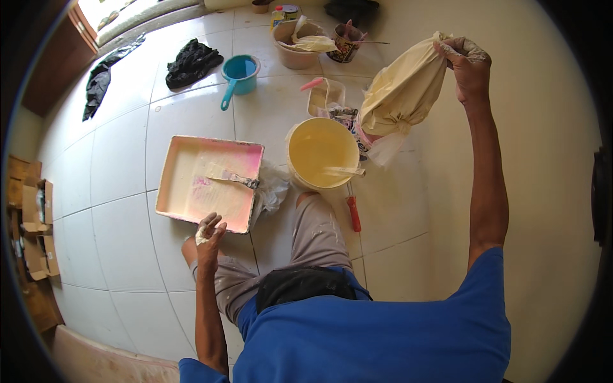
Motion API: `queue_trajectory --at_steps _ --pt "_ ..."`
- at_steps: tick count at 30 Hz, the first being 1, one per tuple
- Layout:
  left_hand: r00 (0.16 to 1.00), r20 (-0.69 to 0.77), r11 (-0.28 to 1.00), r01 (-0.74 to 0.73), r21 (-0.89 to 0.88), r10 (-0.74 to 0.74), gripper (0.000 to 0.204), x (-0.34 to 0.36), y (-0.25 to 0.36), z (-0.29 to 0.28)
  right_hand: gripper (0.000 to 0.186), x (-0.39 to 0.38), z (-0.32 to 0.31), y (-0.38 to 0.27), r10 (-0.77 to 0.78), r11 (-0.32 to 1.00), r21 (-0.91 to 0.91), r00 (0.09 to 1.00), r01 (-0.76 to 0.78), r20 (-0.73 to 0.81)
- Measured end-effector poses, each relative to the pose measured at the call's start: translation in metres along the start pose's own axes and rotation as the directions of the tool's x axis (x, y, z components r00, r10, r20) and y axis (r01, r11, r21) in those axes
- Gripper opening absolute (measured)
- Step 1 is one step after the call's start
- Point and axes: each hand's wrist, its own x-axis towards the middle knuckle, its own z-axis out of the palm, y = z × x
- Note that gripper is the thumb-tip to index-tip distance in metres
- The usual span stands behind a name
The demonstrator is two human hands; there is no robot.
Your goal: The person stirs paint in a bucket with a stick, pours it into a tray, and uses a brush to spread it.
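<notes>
My right hand [465, 62] is raised at the right, its fingers pinching the top corner of a cream-coloured plastic bag [401, 86]. The bag hangs gathered at its lower end, with a translucent flap; what it contains is hidden. My left hand [209, 233], smeared with paint, is at the near edge of a paint tray [172, 203], fingers loosely bent and apart, holding nothing. A putty knife [239, 179] with a paint-stained handle lies in the tray. Between tray and bag stands a bucket of cream paint [319, 150], a flat stick [345, 172] resting across its rim.
A red-handled tool [354, 214] lies beside the bucket. Beyond are a small tray [324, 96], a teal dipper [241, 73], a pinkish bucket [297, 54], a dark stained pot [345, 46] and black plastic [193, 62]. Cardboard boxes [39, 214] stand far left; a wall [543, 127] rises at right.
</notes>
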Motion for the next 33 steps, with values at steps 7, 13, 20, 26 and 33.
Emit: queue_trajectory --at_steps 7,13,20,26,33 --pt "0.987 -0.149 0.997 0.066 0.044 -0.059 0.044 0.014 -0.017 0.049 0.009 0.009 -0.044 0.177 0.067 0.956 -0.278 0.992 -0.095 -0.108" --pt "0.988 -0.107 0.990 0.122 0.075 -0.114 0.046 0.060 -0.037 0.094 0.009 -0.037 -0.023 0.351 0.027 0.894 -0.439 0.988 -0.091 -0.150" --pt "0.994 0.046 0.991 0.098 0.087 -0.102 0.045 0.086 -0.063 0.125 0.013 -0.102 -0.028 0.397 0.044 0.697 -0.697 0.981 -0.167 -0.191" --pt "0.998 -0.041 0.981 0.057 0.184 -0.050 0.039 0.039 -0.054 0.113 0.038 -0.159 0.008 0.245 -0.227 0.441 -0.824 0.933 0.355 0.280" --pt "0.999 -0.023 0.987 -0.028 0.158 0.032 0.038 -0.008 -0.041 0.077 0.051 -0.213 0.035 0.145 -0.246 0.467 -0.726 0.863 0.505 0.442"
